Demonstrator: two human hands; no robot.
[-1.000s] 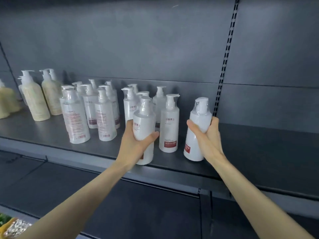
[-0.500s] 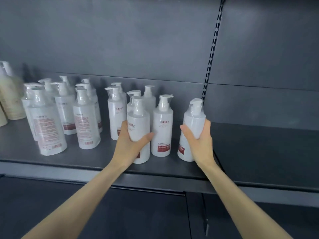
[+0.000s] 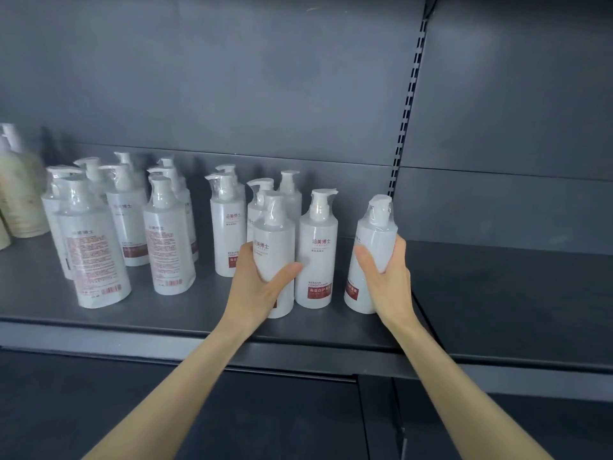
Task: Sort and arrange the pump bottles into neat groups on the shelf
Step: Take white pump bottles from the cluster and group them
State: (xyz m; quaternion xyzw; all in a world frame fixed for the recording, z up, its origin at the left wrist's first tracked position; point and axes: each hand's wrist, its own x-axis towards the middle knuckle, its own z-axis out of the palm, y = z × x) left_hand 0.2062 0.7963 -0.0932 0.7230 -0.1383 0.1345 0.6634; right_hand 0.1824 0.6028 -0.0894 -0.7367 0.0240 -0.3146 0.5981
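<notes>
My left hand (image 3: pixel 255 290) grips the left bottle (image 3: pixel 275 234), my right hand (image 3: pixel 388 280) the right bottle (image 3: pixel 374 234); the upright middle bottle (image 3: pixel 316 260) stands between, nearer left.

We note dark grey metal shelf (image 3: pixel 497 287) bearing everything. Front centre: white plastic pump bottle (image 3: pixel 276 239) in our left hand (image 3: pixel 257 287); labelled white bottle (image 3: pixel 316 254) just right of it; rightmost white bottle (image 3: pixel 374 234), apart, in our right hand (image 3: pixel 388 277). More white bottles (image 3: pixel 99 250) behind, left; cream bottles (image 3: pixel 20 194) far left.
</notes>
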